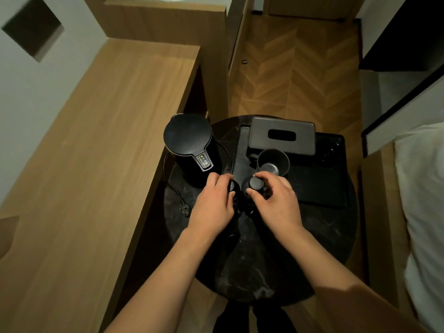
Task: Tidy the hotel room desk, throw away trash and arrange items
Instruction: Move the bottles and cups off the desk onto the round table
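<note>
On a round dark marble side table (252,267) stand two dark bottles with black caps. My right hand (276,200) grips the right bottle (255,184) near its cap, fingers curled round it. My left hand (212,200) holds the left bottle (232,186), which is mostly hidden under my fingers. Behind them, a black tray (319,188) carries a dark cup (272,159) and a dark tissue box (282,135). A black electric kettle (189,145) stands at the table's left, its cord and plug (185,210) trailing beside it.
A long wooden desk (101,140) runs along the wall at left, right next to the round table. A bed with white linen (422,212) lies at right behind a wooden panel. Herringbone wood floor (295,68) stretches ahead.
</note>
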Tool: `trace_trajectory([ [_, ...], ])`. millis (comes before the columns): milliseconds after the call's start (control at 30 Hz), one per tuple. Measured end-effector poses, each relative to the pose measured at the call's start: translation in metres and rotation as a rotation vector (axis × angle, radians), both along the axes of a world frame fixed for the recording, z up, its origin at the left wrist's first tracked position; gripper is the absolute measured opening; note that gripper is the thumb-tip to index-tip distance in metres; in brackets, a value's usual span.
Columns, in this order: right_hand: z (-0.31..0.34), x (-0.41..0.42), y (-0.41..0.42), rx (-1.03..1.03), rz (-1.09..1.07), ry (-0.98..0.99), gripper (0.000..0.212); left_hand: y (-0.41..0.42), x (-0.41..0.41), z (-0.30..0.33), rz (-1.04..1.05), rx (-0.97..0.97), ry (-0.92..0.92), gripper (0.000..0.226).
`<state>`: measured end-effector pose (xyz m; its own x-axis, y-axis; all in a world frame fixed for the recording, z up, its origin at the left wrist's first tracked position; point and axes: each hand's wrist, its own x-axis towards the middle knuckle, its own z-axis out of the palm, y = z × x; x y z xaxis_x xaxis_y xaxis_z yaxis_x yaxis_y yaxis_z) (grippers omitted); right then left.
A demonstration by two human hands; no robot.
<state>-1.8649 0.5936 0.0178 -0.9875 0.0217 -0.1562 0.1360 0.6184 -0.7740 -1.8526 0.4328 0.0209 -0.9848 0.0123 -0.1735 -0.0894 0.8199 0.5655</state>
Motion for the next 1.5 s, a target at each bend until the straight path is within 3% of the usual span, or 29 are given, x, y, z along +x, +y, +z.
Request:
trace_trajectory([
  [367,-0.002,0.006,0.006,0.219,0.323,0.12,0.041,0.007,0.006,0.005,0.067,-0.033,-0.019,0.047],
  [600,-0.002,0.022,0.007,0.326,0.589,0.075,0.041,-0.002,0.044,0.026,0.189,-0.058,-0.004,0.051],
  [900,-0.003,0.009,0.012,0.356,0.615,0.042,0.03,0.0,0.061,0.024,0.278,-0.04,-0.016,0.05],
  [1300,-0.004,-0.001,-0.004,0.362,0.54,0.037,0.037,-0.016,0.064,0.03,0.288,-0.034,-0.018,0.048],
  [1367,0.0,0.004,-0.004,0.358,0.558,0.126,0.041,-0.019,0.069,0.031,0.308,-0.038,-0.025,0.048],
  [1500,0.018,0.015,-0.018,0.246,0.604,0.521,0.042,-0.031,0.088,0.04,0.392,-0.102,0.025,0.045],
])
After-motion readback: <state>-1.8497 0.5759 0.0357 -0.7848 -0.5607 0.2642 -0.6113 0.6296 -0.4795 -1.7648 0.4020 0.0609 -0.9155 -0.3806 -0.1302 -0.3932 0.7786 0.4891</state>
